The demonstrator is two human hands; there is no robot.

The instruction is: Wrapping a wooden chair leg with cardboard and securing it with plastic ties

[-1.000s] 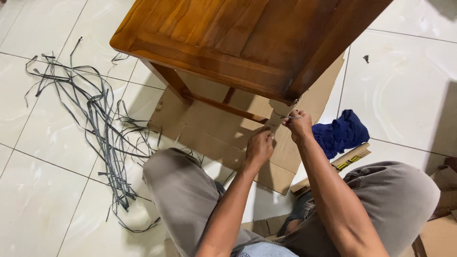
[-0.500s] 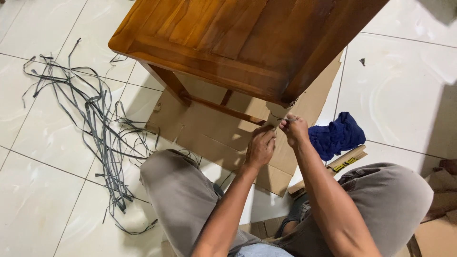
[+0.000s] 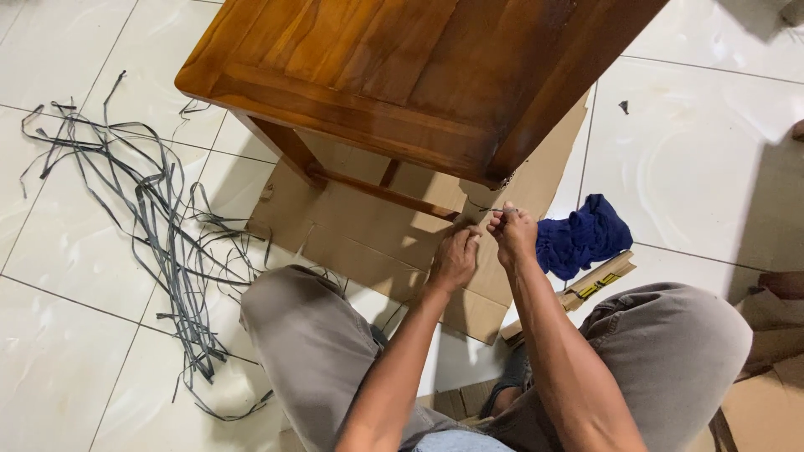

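Both hands have dropped slightly: the left hand [image 3: 453, 258] grips the wrapped table leg [image 3: 474, 199], the right hand [image 3: 512, 233] pinches what may be a thin blade [image 3: 496, 209], beneath the wooden table [image 3: 402, 75].

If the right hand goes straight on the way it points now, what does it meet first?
The right hand points up and away, toward the near corner of the wooden table. It would most likely meet the wrapped table leg just under that corner first, though depth is hard to judge from above.
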